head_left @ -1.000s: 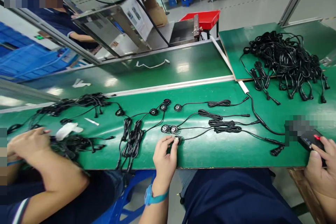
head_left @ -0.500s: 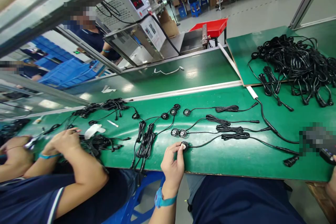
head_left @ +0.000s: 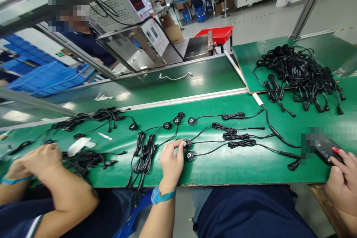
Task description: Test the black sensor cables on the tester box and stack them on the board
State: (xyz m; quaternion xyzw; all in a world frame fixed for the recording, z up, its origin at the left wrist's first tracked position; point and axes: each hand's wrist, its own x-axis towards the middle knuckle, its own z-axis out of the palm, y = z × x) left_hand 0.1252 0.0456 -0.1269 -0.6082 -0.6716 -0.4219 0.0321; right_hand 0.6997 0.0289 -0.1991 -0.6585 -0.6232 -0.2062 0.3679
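Note:
My left hand (head_left: pixel 171 161), a blue band on its wrist, has thumb and index finger pinched at a round black disc-shaped cable end (head_left: pixel 188 143) on the green table. Just below it lies another disc-shaped cable end (head_left: pixel 190 156). Their black cables run right in tied coils (head_left: pixel 241 143) toward a branching cable (head_left: pixel 281 139). At the right, fingers of my right hand (head_left: pixel 341 182) are stretched over a black box (head_left: pixel 325 150), touching its top near a glowing red light (head_left: pixel 335 150). Part of the box is blurred out.
A tangled heap of black cables (head_left: pixel 299 70) sits on a raised green board (head_left: pixel 242 54) at the right. More coiled cables (head_left: pixel 146 152) lie left of my hand. A co-worker's clasped hands (head_left: pixel 41 161) rest close by. A metal-framed machine stands behind.
My left hand has moved up from the lower disc-shaped end to the one above it. My right hand has come into view onto the black box, where a red light now shows. The view has shifted.

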